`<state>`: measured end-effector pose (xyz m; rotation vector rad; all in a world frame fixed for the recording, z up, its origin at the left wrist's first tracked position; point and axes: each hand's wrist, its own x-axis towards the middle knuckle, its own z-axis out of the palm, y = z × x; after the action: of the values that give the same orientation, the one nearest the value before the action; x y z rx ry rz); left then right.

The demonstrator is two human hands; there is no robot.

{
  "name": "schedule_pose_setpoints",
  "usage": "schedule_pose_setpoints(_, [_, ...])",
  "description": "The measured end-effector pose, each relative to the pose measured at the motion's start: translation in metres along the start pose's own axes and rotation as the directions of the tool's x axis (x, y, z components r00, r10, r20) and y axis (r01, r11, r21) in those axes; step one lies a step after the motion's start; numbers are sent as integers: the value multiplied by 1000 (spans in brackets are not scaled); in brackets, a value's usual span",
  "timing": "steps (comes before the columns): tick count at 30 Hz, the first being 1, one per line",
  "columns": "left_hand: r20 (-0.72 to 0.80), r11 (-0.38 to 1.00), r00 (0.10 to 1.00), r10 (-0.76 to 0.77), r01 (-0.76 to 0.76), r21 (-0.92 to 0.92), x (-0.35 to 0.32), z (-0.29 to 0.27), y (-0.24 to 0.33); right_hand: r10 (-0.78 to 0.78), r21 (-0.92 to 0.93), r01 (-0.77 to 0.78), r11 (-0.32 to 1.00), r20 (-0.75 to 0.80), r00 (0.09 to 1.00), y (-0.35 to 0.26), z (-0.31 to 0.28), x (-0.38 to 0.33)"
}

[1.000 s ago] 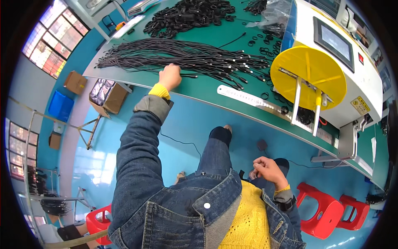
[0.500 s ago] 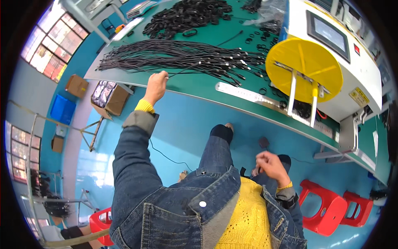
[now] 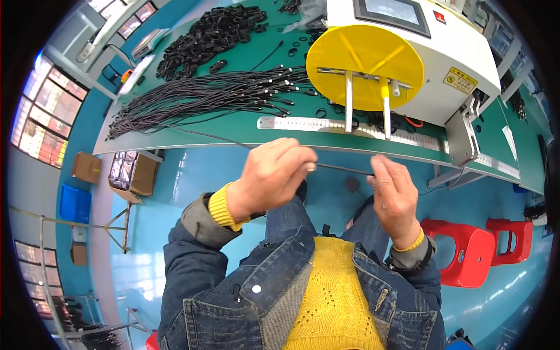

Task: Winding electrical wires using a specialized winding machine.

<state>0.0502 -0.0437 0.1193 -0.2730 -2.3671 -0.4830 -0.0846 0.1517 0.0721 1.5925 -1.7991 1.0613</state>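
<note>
A black cable (image 3: 344, 170) is stretched between my two hands in front of the table's near edge. My left hand (image 3: 274, 175) is closed around it, and the cable's tail runs from that hand back over the edge to the bundle. Fingers of my right hand (image 3: 395, 195) pinch the other end, which they hide. Beyond my left hand, a long bundle of black cables (image 3: 192, 99) with small metal plugs lies on the green table (image 3: 227, 129). A yellow disc (image 3: 364, 64) with two upright pegs, on a white machine (image 3: 466, 49), stands beyond my right hand.
Behind the cable bundle is a heap of coiled black cables (image 3: 204, 41). A steel ruler (image 3: 303, 124) lies along the table's front edge. Red stools (image 3: 466, 256) stand at the right. On the left floor are a cardboard box (image 3: 140, 175) and a blue bin (image 3: 76, 204).
My left hand has drawn a cable end from the bundle toward me and to the right. My right hand has risen from my lap and taken the cable's end. The view has shifted right.
</note>
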Motion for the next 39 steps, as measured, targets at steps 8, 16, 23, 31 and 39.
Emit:
schedule_pose_setpoints(8, [-65,1000,998,-26,25,-14,43,27,-2,247,-160,-253,954,-62,967,25,-19,9])
schedule_pose_setpoints(16, [-131,945,947,-293,266,-188,65,49,-39,239,-164,-297,941,-301,923,62,23,46])
schedule_pose_setpoints(23, [-145,958,954,-261,236,-164,86,63,-56,377,-107,-438,893,-353,856,98,50,55])
schedule_pose_setpoints(31, [-178,898,903,-390,330,-291,72,59,-75,478,-6,-498,867,-271,836,86,57,15])
schedule_pose_setpoints(39, [-210,931,923,-322,269,-247,64,63,-65,669,11,-669,744,-15,743,59,25,-67])
